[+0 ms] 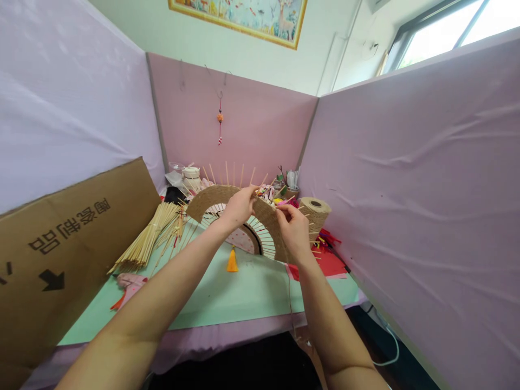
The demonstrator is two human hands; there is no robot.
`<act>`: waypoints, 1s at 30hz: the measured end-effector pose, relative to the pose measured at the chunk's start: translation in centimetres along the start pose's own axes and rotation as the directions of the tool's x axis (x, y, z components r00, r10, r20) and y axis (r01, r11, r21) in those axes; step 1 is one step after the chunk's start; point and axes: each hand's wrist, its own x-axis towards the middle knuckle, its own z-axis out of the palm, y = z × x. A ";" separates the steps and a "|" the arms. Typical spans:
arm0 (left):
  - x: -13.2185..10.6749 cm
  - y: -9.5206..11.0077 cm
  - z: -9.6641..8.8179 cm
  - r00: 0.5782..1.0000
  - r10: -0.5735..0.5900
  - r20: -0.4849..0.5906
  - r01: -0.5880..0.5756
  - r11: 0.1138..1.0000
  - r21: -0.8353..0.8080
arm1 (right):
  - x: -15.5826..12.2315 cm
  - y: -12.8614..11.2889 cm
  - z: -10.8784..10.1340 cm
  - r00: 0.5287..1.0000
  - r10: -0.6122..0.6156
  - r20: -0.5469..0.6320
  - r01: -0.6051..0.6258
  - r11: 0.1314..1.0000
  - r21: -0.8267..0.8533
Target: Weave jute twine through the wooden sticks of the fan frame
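Observation:
A fan-shaped weaving of brown twine on thin wooden sticks stands over the table, its stick ends poking out past the outer edge. My left hand is closed around the top of its woven band. My right hand pinches at the band's outer edge on the right, the fingers pressed together; what lies between the fingertips is too small to make out. A loose strand of twine hangs below the right hand toward my lap. Beneath the arch are a dark curved band, pink dotted material and a yellow tassel.
A bundle of thin sticks lies at left beside a large cardboard sheet. A twine spool stands right of the weaving, near red sheets. Pink panels enclose the green tabletop.

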 end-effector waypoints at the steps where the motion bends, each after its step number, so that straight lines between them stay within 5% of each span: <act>1: 0.0 0.0 0.1 1.000 -0.007 0.006 0.007 0.999 -0.036 | 0.0 0.0 0.0 1.000 0.000 -0.008 0.000 1.000 -0.003; 9: 0.4 0.4 0.4 0.987 -0.104 0.120 0.137 0.942 -0.308 | -0.1 0.6 0.1 1.000 -0.007 -0.014 0.007 0.999 -0.035; 17: 0.9 1.5 -0.8 0.925 -0.097 0.368 0.332 0.682 -0.652 | -0.3 1.1 0.2 1.000 -0.018 0.010 0.018 0.999 -0.047; 30: 0.8 1.7 0.5 0.961 -0.100 0.257 0.252 0.697 -0.672 | -0.6 0.4 -0.7 1.000 -0.011 -0.001 0.011 0.996 -0.087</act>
